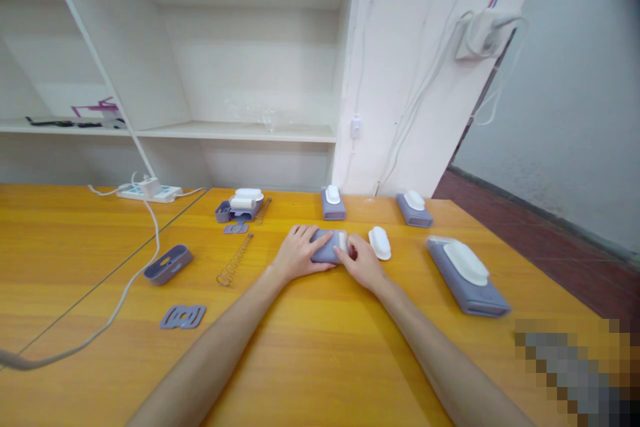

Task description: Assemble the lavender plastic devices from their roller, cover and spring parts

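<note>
A grey-purple plastic case [324, 251] lies on the table between my two hands. Over its left part rests my left hand [300, 253], fingers wrapped on its top and the thumb along the near side. My right hand [364, 261] pinches at the case's right end, where a small whitish piece [343, 240] shows; what its fingertips grip is partly hidden. Just right of that hand sits a loose white rounded cover [380, 243]. To the left lie a coil spring [235, 260], an open grey shell [169, 265] and a flat slotted grey plate [183, 317].
Grey cases with white covers stand at the back [333, 205], back right [415, 208] and right [467, 277]. More parts [240, 207] cluster at the back left. A power strip [150, 192] and white cable [143, 260] occupy the left. White shelving [240, 130] rises behind.
</note>
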`<move>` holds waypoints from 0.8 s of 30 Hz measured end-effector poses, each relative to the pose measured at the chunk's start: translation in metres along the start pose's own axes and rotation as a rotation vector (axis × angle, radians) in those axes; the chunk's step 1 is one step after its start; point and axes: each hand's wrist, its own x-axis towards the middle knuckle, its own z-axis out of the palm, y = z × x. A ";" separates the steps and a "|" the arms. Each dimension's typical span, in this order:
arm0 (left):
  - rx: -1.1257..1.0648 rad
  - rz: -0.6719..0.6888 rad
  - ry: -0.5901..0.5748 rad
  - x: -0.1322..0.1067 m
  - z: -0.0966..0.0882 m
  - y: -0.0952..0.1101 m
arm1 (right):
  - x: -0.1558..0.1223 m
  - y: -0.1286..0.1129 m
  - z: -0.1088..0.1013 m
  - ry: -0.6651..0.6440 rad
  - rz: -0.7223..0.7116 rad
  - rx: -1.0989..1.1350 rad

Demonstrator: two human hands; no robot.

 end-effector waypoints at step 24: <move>-0.077 -0.056 0.011 0.002 0.004 0.001 | -0.004 -0.007 0.002 0.109 -0.025 -0.414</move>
